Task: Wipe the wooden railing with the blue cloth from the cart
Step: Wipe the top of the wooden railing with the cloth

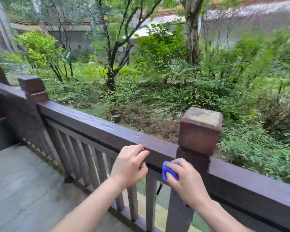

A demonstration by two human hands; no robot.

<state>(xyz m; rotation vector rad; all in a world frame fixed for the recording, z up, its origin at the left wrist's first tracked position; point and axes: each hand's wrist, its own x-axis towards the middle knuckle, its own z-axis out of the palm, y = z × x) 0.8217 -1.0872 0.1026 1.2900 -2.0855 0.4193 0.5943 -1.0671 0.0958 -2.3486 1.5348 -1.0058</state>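
Observation:
A dark brown wooden railing (94, 123) runs from the upper left to the lower right, with upright balusters beneath its top rail. A blue cloth (168, 171) is bunched under my right hand (186, 180), pressed against the near side of the rail just left of a square post (199, 131). The hand hides most of the cloth. My left hand (131, 163) rests on the rail's near edge to the left, fingers curled over the wood, holding nothing else.
A second post cap (32, 86) stands at the far left where the railing turns. Grey floorboards (23, 178) cover the deck at lower left. Beyond the railing the ground drops into dense shrubs and trees (157, 72). No cart is in view.

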